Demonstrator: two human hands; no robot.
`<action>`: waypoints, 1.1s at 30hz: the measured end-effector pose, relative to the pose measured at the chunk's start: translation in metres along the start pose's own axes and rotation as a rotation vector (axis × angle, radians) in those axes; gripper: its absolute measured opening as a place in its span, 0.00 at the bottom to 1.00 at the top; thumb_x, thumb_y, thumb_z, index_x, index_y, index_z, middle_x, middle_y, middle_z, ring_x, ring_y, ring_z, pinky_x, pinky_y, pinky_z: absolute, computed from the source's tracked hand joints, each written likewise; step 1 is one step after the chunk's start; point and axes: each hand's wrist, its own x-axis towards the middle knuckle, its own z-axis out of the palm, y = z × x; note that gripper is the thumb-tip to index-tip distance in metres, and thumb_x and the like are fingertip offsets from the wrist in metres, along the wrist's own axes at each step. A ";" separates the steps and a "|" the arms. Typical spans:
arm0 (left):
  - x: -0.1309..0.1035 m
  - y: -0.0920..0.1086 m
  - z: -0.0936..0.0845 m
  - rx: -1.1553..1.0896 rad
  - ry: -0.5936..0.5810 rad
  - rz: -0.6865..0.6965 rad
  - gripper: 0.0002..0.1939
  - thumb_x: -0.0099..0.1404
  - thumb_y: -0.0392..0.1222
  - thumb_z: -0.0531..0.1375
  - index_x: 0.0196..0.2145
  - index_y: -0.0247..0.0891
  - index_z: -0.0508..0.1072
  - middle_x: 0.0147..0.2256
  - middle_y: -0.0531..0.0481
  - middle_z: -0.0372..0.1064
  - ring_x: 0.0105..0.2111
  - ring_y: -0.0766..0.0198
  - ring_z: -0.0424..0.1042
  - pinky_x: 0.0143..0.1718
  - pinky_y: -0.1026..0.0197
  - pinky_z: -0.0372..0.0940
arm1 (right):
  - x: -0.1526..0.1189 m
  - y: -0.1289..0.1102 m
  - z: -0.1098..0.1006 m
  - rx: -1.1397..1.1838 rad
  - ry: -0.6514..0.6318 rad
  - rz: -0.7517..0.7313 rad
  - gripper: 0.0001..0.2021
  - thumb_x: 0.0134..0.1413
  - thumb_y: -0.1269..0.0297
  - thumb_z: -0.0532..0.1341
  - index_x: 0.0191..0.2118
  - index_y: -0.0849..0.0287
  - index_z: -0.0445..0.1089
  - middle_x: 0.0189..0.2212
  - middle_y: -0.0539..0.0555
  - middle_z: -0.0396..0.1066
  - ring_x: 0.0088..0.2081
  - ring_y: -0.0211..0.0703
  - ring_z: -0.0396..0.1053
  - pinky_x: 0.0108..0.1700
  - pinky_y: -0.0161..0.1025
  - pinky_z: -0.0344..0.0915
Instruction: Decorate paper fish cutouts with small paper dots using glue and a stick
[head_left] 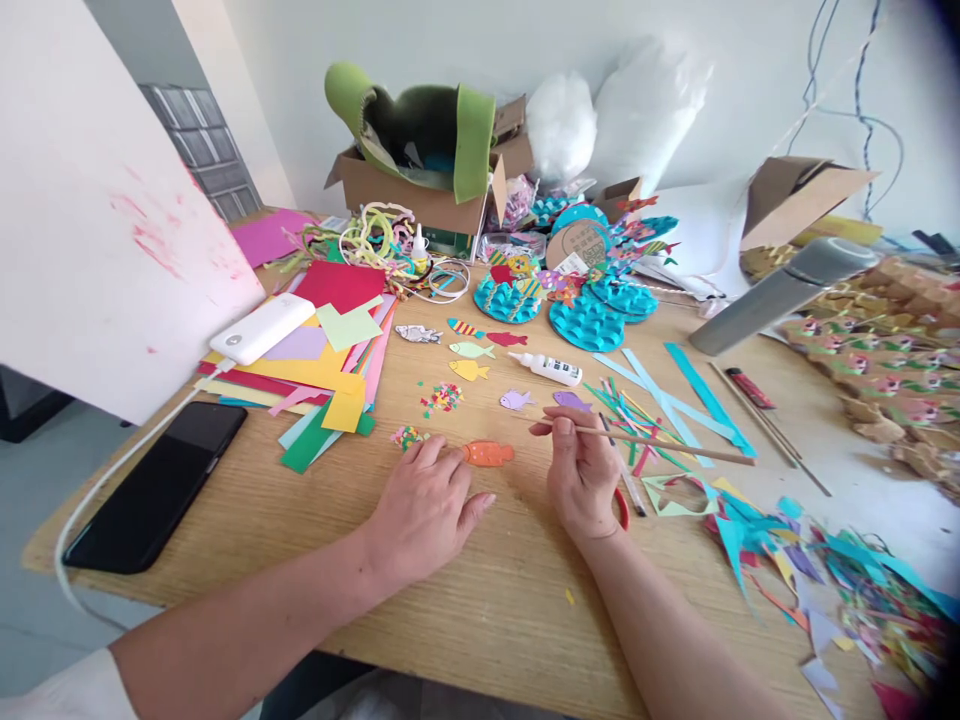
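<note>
An orange paper fish (489,453) with light dots lies flat on the table between my hands. My left hand (429,500) rests palm down at its left end, fingers spread beside a small heap of colored paper bits (406,437). A thin wooden stick (667,441) is held in my right hand (581,470), its fingers pinched round it, above the table right of the orange fish. Another pile of paper bits (442,399) sits farther back. Beyond are a yellow fish (469,370), a light green fish (472,350), a purple fish (517,400) and a white glue bottle (551,369).
Colored paper sheets (346,287), a white power bank (262,328) and a black phone (157,485) lie at the left. Paper strips (709,400), scraps (765,540) and a gray bottle (784,295) are at the right. Blue textured discs (587,325) stand behind.
</note>
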 end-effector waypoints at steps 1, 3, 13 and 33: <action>0.000 0.000 -0.001 0.001 0.003 0.000 0.19 0.71 0.49 0.52 0.36 0.32 0.75 0.42 0.40 0.74 0.48 0.47 0.65 0.49 0.45 0.63 | 0.000 0.001 0.000 -0.002 -0.003 -0.001 0.08 0.65 0.63 0.53 0.40 0.56 0.69 0.33 0.52 0.73 0.30 0.40 0.74 0.34 0.41 0.69; -0.001 0.001 -0.002 -0.005 0.006 -0.004 0.19 0.71 0.49 0.52 0.35 0.32 0.75 0.42 0.40 0.74 0.49 0.47 0.65 0.50 0.45 0.63 | -0.001 0.002 -0.001 -0.002 -0.007 0.000 0.08 0.65 0.63 0.54 0.40 0.56 0.69 0.33 0.52 0.73 0.30 0.41 0.74 0.34 0.42 0.69; 0.010 -0.016 -0.048 -0.110 0.005 -0.083 0.14 0.72 0.43 0.51 0.35 0.36 0.74 0.38 0.45 0.74 0.44 0.53 0.67 0.48 0.48 0.65 | 0.005 -0.011 0.001 0.028 0.046 0.090 0.11 0.65 0.61 0.54 0.34 0.57 0.69 0.26 0.50 0.72 0.27 0.39 0.73 0.33 0.39 0.67; 0.025 -0.068 -0.016 -0.342 0.380 -0.158 0.11 0.69 0.42 0.55 0.31 0.37 0.73 0.28 0.49 0.73 0.32 0.61 0.70 0.36 0.60 0.65 | 0.005 -0.020 0.005 0.080 0.095 0.048 0.07 0.65 0.63 0.55 0.38 0.56 0.70 0.31 0.50 0.72 0.28 0.37 0.74 0.30 0.36 0.68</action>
